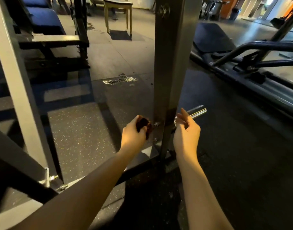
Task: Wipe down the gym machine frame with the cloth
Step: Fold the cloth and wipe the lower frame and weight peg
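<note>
Dark cloth [143, 125], soft, light, wadded in my left hand [133, 134], which curls round it, against post [169, 67] base by bolts [156, 124]. Right hand [188, 131] spread, empty, near chrome peg [198, 111], maybe touching. Post stiff, likely slick; I'd hold cloth by wad.

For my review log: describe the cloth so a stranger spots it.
Follow the grey upright post mid-frame down to its bolts. Just left, the left hand grips the cloth: a dark reddish wad, unlike the shiny chrome peg opposite.
</note>
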Motion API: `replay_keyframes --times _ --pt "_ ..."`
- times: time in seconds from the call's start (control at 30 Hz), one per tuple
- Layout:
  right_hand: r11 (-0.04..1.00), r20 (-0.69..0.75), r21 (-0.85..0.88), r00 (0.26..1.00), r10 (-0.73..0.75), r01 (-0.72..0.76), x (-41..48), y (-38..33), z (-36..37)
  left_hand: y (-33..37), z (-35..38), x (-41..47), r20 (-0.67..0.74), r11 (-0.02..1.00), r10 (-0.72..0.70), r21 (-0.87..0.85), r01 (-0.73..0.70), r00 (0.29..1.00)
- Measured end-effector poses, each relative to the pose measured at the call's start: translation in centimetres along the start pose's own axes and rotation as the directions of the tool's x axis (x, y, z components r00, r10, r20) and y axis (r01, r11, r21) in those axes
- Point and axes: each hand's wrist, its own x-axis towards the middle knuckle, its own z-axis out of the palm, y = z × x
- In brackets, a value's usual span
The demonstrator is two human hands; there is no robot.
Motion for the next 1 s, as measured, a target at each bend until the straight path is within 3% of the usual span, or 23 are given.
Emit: replay_keyframes --times 0.13,0.27,0.4,0.5,0.6,0.67,0.8,0.9,1.0 --pt "0.996 0.051 0.007 0.994 0.093 -0.094 -0.1 0.9 0.1 -2.5 3.0 -0.5 0.133 0.984 -0.105 -0.128 0.122 0.985" --pt "0.997 0.083 0.008 0.994 0.07 -0.071 -0.2 1.2 -0.2 -3.4 6.5 0.4 0.149 0.987 -0.043 -0.147 0.065 0.988" --pt "0.997 0.056 0.016 0.996 0.071 -0.072 0.2 1.8 0.1 -5.8 7.1 1.6 0.261 0.995 -0.091 -0.022 0.1 0.961" --pt "0.997 0.053 0.037 0.996 0.066 -0.068 0.3 2.6 0.4 -6.2 6.1 2.8 0.339 0.998 -0.059 0.046 0.046 0.939" --pt "0.995 0.021 0.017 0.995 0.1 -0.1 0.1 3.8 1.3 -7.5 5.1 3.2 0.107 0.994 -0.111 0.03 0.109 0.988" --pt "0.994 0.0 0.013 0.994 0.111 -0.111 0.4 4.6 1.8 -8.9 5.3 3.3 0.014 0.975 -0.213 -0.065 0.213 0.977" --pt "0.998 -0.028 -0.035 0.999 0.044 -0.045 1.3 5.7 2.4 -11.0 8.5 3.1 0.226 0.951 -0.216 -0.174 0.258 0.95" --pt "0.999 -0.075 -0.033 0.997 0.018 -0.02 1.8 6.5 3.0 -12.1 11.2 3.3 0.19 0.947 -0.212 -0.202 0.249 0.959" --pt "1.0 -0.118 -0.012 0.993 -0.009 0.008 1.8 7.1 3.7 -13.4 12.1 3.8 0.166 0.984 -0.166 -0.033 0.174 0.972"
